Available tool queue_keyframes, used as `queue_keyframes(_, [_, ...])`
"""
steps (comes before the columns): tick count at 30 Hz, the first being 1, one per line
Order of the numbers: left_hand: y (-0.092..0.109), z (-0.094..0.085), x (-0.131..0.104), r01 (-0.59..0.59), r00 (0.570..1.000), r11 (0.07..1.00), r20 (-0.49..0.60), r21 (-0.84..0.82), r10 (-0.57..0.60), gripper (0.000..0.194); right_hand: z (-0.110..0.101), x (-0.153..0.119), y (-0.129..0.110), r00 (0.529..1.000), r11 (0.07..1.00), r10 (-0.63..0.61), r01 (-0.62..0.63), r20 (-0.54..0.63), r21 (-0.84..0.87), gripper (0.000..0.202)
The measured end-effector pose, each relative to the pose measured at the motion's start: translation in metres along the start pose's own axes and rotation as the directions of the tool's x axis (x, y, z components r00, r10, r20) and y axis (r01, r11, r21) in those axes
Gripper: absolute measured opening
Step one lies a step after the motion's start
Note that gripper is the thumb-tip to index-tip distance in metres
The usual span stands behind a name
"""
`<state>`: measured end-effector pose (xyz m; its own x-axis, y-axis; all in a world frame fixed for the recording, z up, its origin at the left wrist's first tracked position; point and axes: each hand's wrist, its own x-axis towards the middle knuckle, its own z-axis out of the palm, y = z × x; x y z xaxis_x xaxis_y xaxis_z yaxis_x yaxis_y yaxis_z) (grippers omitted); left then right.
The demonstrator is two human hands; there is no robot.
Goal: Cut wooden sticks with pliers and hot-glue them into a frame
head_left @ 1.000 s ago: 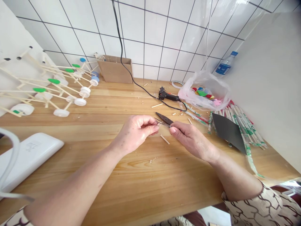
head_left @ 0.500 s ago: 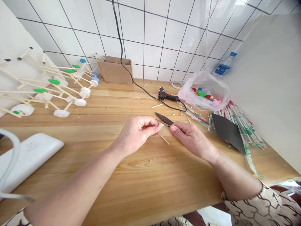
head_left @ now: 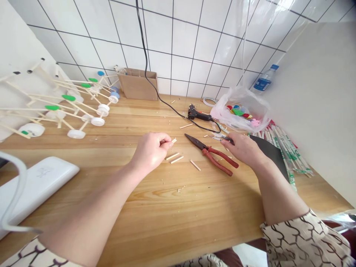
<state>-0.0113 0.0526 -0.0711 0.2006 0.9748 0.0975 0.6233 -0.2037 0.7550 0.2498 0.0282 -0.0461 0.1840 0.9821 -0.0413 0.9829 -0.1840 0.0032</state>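
My left hand (head_left: 152,149) is closed in a pinch on a short wooden stick (head_left: 174,140), of which only the tip shows. Just beside its fingertips two cut wooden stick pieces (head_left: 174,158) lie on the table, with another short stick (head_left: 195,165) further right. My right hand (head_left: 244,146) is closed around a thin-bladed tool with a dark handle (head_left: 228,139); its pale metal end points left, and its exact kind is unclear. Between the hands lie long-nose pliers (head_left: 207,150) with red handles, untouched, their dark jaws pointing to the upper left.
A hot glue gun (head_left: 198,114) and its cable lie behind the pliers. At right are a plastic bag of coloured caps (head_left: 241,107), wrapped sticks (head_left: 289,148) and a black sheet (head_left: 269,150). Stick models with wheels (head_left: 69,107), a cardboard box (head_left: 139,83) and a white device (head_left: 41,185) stand left.
My right hand has moved right with the thin-bladed tool, uncovering the pliers' red handles. My left hand has drawn back slightly left, and two stick pieces now show on the table beside it.
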Motion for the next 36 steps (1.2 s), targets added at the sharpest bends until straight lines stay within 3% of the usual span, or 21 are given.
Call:
queue_keyframes(4, [-0.004,0.001,0.002,-0.023,1.0,0.987,-0.008,0.157,0.025,0.022,0.006,0.003,0.003,0.999,0.998,-0.004,0.007,0.051,-0.055,0.028])
queue_keyframes(11, [-0.003,0.0,0.003,-0.001,0.998,0.979,0.068,0.204,-0.013,0.022,0.009,0.002,-0.003,0.996,0.989,-0.019,0.032,0.085,-0.146,0.03])
queue_keyframes(16, [0.003,-0.002,0.0,-0.008,0.99,0.952,0.138,0.307,-0.035,0.024,0.015,0.0,-0.007,0.994,0.981,-0.071,0.055,-0.083,-0.185,0.031])
queue_keyframes(19, [0.005,-0.002,-0.001,-0.005,0.988,0.939,0.145,0.343,-0.048,0.02,0.019,0.0,-0.013,0.969,0.979,-0.177,0.156,-0.172,-0.128,0.026])
queue_keyframes(25, [0.003,-0.001,0.0,-0.036,0.986,0.929,0.167,0.368,-0.028,0.018,0.017,0.027,-0.051,0.896,0.889,-0.441,0.431,-0.041,-0.153,0.021])
queue_keyframes(31, [0.005,-0.001,-0.003,-0.055,0.979,0.922,0.202,0.382,-0.025,0.016,0.01,0.072,-0.1,0.868,0.856,-0.495,0.483,-0.027,-0.184,0.022])
queue_keyframes(36, [0.002,0.002,-0.002,-0.07,0.975,0.922,0.222,0.381,-0.018,0.016,0.017,0.088,-0.113,0.878,0.863,-0.479,0.468,-0.014,-0.187,0.02])
